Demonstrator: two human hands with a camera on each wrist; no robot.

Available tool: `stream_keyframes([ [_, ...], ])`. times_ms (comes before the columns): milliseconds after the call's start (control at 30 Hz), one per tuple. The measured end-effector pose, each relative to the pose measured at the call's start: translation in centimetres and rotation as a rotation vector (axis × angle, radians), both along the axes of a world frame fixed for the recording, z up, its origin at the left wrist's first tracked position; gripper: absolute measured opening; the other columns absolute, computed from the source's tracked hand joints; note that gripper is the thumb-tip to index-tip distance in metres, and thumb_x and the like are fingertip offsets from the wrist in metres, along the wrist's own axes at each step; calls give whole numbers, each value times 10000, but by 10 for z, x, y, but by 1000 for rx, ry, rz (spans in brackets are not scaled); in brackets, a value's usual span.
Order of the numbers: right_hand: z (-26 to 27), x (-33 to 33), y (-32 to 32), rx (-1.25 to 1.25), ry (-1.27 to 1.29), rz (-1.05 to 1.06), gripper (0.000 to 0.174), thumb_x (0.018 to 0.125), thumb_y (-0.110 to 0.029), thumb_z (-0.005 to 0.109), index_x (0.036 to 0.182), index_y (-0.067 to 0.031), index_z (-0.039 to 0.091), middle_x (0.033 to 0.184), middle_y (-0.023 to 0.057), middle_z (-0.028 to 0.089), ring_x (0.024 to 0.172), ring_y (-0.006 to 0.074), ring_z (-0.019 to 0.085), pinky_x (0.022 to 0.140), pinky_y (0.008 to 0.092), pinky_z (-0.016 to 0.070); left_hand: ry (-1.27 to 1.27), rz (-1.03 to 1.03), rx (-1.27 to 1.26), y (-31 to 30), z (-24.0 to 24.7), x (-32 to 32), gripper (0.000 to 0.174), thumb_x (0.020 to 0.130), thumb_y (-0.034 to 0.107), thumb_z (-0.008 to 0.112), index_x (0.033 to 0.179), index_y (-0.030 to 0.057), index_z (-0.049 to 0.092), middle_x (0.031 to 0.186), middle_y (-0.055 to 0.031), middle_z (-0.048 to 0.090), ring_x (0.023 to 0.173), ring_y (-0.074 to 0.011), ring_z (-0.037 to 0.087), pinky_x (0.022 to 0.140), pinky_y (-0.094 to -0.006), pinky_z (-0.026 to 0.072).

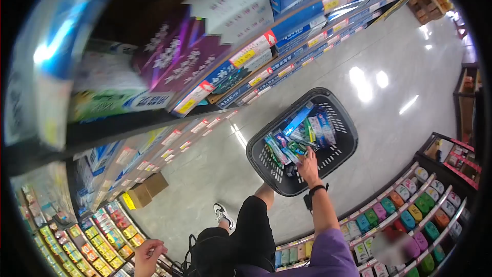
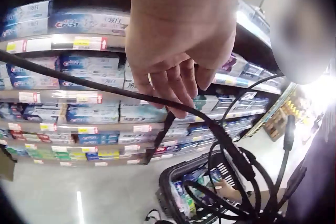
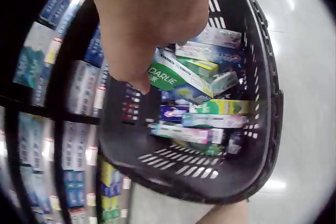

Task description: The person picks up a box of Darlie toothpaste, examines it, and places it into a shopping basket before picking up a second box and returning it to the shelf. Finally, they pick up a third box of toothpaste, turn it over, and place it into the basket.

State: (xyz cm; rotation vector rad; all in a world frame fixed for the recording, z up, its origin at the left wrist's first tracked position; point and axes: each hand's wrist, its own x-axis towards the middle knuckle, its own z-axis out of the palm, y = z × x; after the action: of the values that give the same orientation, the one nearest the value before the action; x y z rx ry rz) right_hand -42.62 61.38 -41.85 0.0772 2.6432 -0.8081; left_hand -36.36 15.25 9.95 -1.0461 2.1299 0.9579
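My right hand point(image 1: 309, 168) reaches down into a black plastic basket point(image 3: 123, 142) on the floor. In the right wrist view its thumb and fingers pinch the end of a green and white Darlie toothpaste box point(image 3: 176, 78). Beneath that box lie several more toothpaste boxes, among them a white and pink one point(image 3: 181, 132) and a yellow and green one point(image 3: 226, 107). The left hand point(image 1: 147, 256) hangs at my side, away from the basket. Its fingers curl loosely around nothing in the left wrist view point(image 2: 181, 40).
Shelves of toothpaste boxes point(image 2: 89, 111) stand along the left. Wrapped packs in many colours fill a low shelf point(image 1: 389, 215) at the right. A cardboard box point(image 1: 146, 191) sits on the floor by the shelves. Black cables point(image 2: 226, 140) hang near the left hand.
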Motion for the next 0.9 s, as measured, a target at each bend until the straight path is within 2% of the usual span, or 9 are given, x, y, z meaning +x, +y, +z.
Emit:
stream_keyframes([
  [167, 156, 13, -38, -224, 215, -144, 533, 691, -146, 862, 1208, -147, 735, 1435, 287, 448, 1294, 469, 469, 1076, 503, 416, 263, -293, 123, 7, 24, 8, 117, 934, 16, 636, 1032, -37, 672, 864, -103, 727, 817, -179, 701, 790, -297, 542],
  [233, 227, 11, -62, -383, 180, -224, 516, 736, -114, 847, 1236, -114, 717, 1441, 244, 419, 1307, 424, 471, 1081, 469, 417, 356, -378, 115, -9, 32, 30, 105, 943, 17, 636, 1023, -35, 679, 825, -102, 714, 792, -183, 701, 769, -304, 548],
  [300, 292, 4, -94, -607, 147, -280, 606, 778, -31, 806, 1355, -98, 630, 1500, 176, 316, 1356, 325, 448, 1125, 450, 403, 467, -245, 176, -25, 44, 50, 103, 930, 21, 661, 1015, -27, 693, 854, -94, 730, 817, -176, 707, 787, -298, 545],
  [400, 362, 4, -156, -743, 233, -141, 676, 794, -86, 820, 1418, -101, 561, 1470, 190, 394, 1356, 376, 435, 1141, 453, 380, 615, -88, 219, -54, 66, 93, 104, 925, 34, 680, 1011, -21, 702, 870, -92, 743, 828, -173, 710, 795, -299, 546],
  [433, 386, 3, -178, -751, 219, -74, 708, 809, -61, 811, 1452, -83, 515, 1511, 142, 300, 1383, 322, 411, 1162, 440, 370, 669, -37, 225, -67, 71, 112, 106, 925, 39, 683, 1011, -20, 703, 871, -92, 745, 828, -173, 709, 795, -301, 547],
  [467, 410, 5, -207, -994, 167, -133, 721, 817, -29, 799, 1469, -96, 498, 1543, 106, 224, 1395, 269, 388, 1174, 432, 365, 718, -24, 224, -82, 75, 135, 108, 928, 42, 682, 1012, -21, 703, 869, -92, 744, 827, -173, 709, 795, -301, 548],
  [733, 585, 78, -434, -1237, 306, 490, 761, 837, 48, 729, 1522, -46, 412, 1573, 64, 180, 1392, 241, 409, 1141, 434, 401, 1012, 240, 138, -203, 103, 308, 97, 941, 66, 664, 990, -8, 705, 853, -79, 729, 805, -167, 704, 765, -302, 549],
  [867, 629, 133, -539, -817, 702, 876, 671, 858, 5, 737, 1477, -126, 516, 1624, 195, 172, 1420, 370, 383, 1111, 471, 407, 1120, 426, 199, -242, 111, 384, 127, 945, 86, 676, 1019, -12, 709, 865, -87, 730, 814, -164, 703, 764, -309, 554],
  [900, 636, 150, -561, -815, 740, 968, 634, 861, 16, 706, 1451, -154, 547, 1592, 261, 249, 1372, 443, 418, 1105, 482, 398, 1139, 442, 182, -250, 110, 400, 141, 944, 90, 685, 1035, -14, 712, 879, -90, 732, 820, -160, 702, 762, -310, 559],
])
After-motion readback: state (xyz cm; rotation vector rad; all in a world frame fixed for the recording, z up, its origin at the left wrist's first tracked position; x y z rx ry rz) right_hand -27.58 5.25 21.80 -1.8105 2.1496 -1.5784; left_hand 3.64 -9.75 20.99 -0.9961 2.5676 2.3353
